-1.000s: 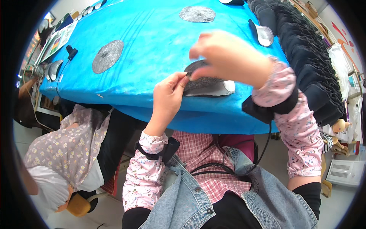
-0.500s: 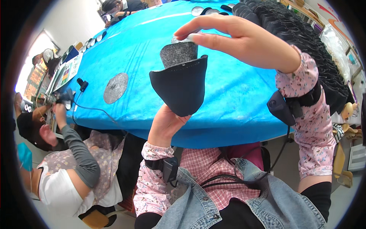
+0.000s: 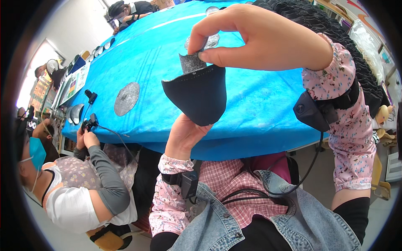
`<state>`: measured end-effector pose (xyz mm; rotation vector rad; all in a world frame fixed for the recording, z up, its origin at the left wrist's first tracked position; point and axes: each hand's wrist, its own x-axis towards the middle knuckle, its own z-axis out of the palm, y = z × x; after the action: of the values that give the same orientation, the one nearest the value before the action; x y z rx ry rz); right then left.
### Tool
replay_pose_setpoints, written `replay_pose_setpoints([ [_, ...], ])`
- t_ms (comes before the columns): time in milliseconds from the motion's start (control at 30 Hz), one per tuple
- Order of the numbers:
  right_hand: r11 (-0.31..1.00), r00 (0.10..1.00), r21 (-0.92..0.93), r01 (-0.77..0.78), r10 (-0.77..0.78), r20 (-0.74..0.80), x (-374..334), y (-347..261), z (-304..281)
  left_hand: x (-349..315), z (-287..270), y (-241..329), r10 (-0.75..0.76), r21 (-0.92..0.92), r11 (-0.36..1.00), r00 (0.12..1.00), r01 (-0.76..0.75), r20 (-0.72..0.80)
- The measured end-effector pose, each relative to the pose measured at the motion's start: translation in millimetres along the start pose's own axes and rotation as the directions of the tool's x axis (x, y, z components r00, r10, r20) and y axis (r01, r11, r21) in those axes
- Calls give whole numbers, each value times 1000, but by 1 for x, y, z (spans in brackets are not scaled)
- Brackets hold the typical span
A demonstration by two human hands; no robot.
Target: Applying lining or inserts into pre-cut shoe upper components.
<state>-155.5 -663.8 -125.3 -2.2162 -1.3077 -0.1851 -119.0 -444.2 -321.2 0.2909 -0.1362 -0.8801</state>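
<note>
My left hand (image 3: 187,136) holds up a black cup-shaped fabric piece (image 3: 197,97) from below, its fingers hidden behind it. A line of small pale dots runs along the piece's upper rim. Out of its mouth rises a grey speckled felt-like piece (image 3: 192,65), curled and narrow. Thumb and forefinger of my right hand (image 3: 251,42) pinch the top of that grey piece, the hand reaching in from the right. A second grey speckled sheet (image 3: 213,41) lies on the table behind the right hand, partly covered by it.
On the blue-covered table (image 3: 159,113) a round grey speckled sheet (image 3: 126,99) lies to the left. Black layered pieces (image 3: 307,29) are heaped at the far right. A co-worker (image 3: 79,188) sits at the left, hands on a small black device (image 3: 89,123). Another person (image 3: 130,11) works at the far end.
My right hand has come down and closed finger and thumb on the grey piece, which now looks narrower and more curled. The co-worker's hands have moved together onto the black device.
</note>
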Motion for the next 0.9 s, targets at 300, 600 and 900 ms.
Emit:
replay_pose_setpoints([
  [300,957,969,-281,71,-133,-207,0,8,25,0,5,-5,10,28,1000,998,-8,-67],
  [600,945,976,-328,11,-82,-203,-1,25,37,4,-6,-9,3,34,999,997,0,-81],
  [900,951,977,-309,-1,-65,-203,-6,23,41,2,-9,-11,3,44,999,993,2,-117],
])
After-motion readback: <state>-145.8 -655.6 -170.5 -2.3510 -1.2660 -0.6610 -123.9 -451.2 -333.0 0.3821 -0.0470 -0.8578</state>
